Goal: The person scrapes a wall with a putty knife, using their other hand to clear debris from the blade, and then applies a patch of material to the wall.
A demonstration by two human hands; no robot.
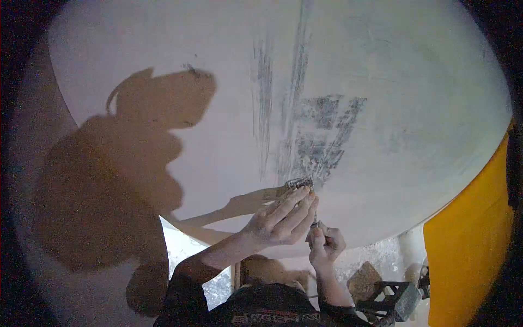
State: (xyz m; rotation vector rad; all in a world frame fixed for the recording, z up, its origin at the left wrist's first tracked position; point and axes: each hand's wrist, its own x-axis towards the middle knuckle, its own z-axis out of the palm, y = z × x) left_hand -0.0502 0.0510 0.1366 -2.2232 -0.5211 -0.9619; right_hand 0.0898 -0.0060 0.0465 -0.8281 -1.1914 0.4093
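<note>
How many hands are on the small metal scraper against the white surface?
2. The left hand presses its fingers on the small metal scraper at the white plastered surface; the right hand grips its handle just below.

One head-worn, wide-angle camera faces the white plastered surface (381, 109) from close by.

Black short-sleeved shirt (256, 308), reddish printed lettering (275, 317) across the chest, dark sleeve (182, 286) ending near the elbow, forearms bare
</note>
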